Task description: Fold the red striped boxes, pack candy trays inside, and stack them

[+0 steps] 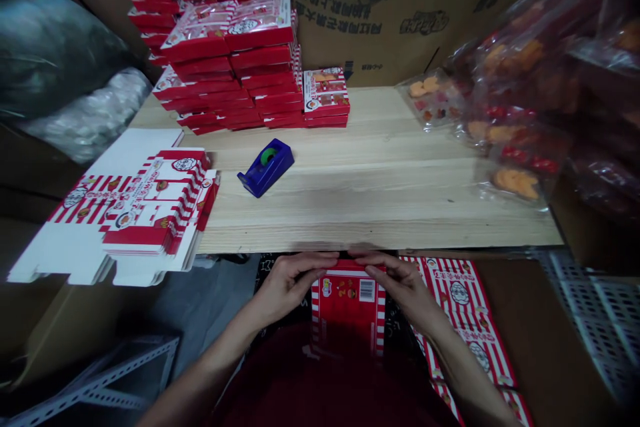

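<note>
A red cardboard box (345, 310) with striped edges and a barcode lies against my body, just below the table's front edge. My left hand (290, 280) grips its far left corner, fingers over the end and thumb on the near face. At the far right corner my right hand (400, 280) holds it the same way, fingers curled over the end. The box's lower part runs into shadow by my dark red shirt. Fingertips of both hands nearly meet along the box's far edge.
A blue tape dispenser (267, 167) stands on the wooden table (380, 180). Flat printed cartons (145, 200) lie at left, stacked red boxes (235, 67) behind. Clear bags of toy food (515, 127) pile up at right. More striped packaging (465, 307) sits in a carton lower right.
</note>
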`<state>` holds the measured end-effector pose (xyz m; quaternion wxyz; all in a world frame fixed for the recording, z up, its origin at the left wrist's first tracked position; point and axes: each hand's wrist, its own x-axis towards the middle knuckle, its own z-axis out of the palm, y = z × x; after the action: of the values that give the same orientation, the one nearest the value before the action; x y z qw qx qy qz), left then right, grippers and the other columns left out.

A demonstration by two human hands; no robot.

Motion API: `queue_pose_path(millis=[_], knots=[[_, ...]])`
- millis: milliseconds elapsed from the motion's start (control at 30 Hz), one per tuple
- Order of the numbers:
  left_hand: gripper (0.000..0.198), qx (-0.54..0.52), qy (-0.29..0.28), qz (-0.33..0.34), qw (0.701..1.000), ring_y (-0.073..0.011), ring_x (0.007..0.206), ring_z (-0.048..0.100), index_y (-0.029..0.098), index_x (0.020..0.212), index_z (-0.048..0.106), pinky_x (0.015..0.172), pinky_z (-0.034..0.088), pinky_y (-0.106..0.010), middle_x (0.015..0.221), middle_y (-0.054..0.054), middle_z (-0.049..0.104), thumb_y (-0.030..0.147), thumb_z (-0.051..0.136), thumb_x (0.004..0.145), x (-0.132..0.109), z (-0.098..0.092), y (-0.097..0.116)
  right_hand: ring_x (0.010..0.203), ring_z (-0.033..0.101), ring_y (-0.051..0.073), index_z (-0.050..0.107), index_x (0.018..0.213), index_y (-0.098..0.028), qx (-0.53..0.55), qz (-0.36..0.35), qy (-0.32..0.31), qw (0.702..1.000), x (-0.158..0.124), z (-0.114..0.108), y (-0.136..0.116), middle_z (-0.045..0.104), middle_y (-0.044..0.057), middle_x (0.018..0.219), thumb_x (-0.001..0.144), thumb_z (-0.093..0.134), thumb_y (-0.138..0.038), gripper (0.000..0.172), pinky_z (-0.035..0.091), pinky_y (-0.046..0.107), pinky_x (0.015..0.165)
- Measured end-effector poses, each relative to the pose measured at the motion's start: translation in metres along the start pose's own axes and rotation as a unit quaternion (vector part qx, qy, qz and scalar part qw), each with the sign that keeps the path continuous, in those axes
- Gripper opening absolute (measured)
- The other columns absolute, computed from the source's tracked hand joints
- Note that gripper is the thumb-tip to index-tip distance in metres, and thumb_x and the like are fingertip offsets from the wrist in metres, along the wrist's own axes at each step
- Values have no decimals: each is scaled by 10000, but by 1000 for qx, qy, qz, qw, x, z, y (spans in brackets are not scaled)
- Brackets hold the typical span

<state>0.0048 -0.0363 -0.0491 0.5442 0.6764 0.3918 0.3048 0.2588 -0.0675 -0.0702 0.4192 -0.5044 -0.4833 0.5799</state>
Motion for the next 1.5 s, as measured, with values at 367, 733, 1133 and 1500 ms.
queue_pose_path(millis=[367,733,1133,1500], knots=[[252,142,382,-61,911,-297,1429,447,222,1097,710,1183,338,-453,1389,-100,644,321,731,866,74,-140,-3,1088,730,332,831,1008,-361,-45,12,68,997,9,-8,-24,821,34,1089,834,774,-530,249,548,499,1013],[238,-25,310,-155,938,-243,783,673,154,620,683,637,503,-327,877,-124,758,327,844,651,102,-175,-19,1127,736,363,837,997,-346,-60,3,100,993,-1,-12,-30,808,70,1173,779,795,-565,312,600,508,973],[369,-105,383,-90,913,-255,957,721,128,660,664,870,572,-398,1140,-175,756,443,852,612,72,-158,-50,878,806,316,806,1084,-260,63,63,121,989,9,-18,-32,836,99,1039,741,875,-478,412,682,374,705],[139,0,428,47,903,-165,813,664,208,901,752,843,537,-301,824,-11,724,326,681,915,43,-56,62,1104,720,229,780,1115,-315,-129,-369,259,884,33,18,-99,783,23,1150,928,702,-147,263,598,433,968]])
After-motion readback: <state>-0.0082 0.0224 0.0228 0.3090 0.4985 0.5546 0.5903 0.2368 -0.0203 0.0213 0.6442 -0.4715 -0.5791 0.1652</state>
